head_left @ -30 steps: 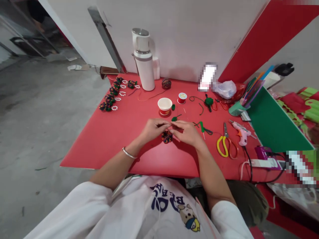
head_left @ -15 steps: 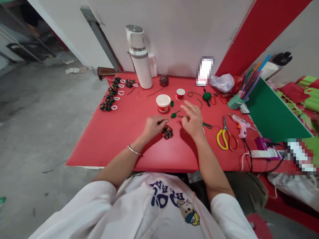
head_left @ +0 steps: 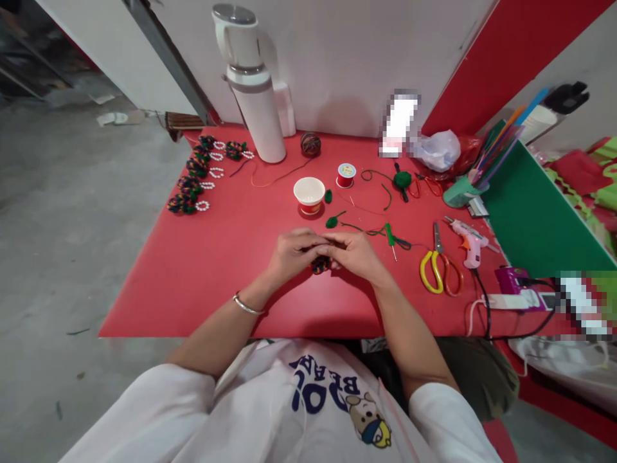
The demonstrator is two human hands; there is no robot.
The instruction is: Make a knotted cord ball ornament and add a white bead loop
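Yarn bundle [head_left: 320,265], multicoloured, sits centrally toward the front edge of the red surface [head_left: 202,270]. Left hand [head_left: 295,249] and right hand [head_left: 355,252] meet over it, fingers bent and overlapping; whether either grasps it cannot be told. Bowl [head_left: 309,193] stands toward the back edge; scissors [head_left: 438,249] lie rightward. Similar bundles [head_left: 189,186] line the left edge.

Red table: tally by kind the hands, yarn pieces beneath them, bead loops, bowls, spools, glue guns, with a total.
Hands: 2, left hand and right hand
Multicoloured piece, partly covered: 1
White bead loops: 6
Bowl: 1
Red spool: 1
Pink glue gun: 1
Total: 12
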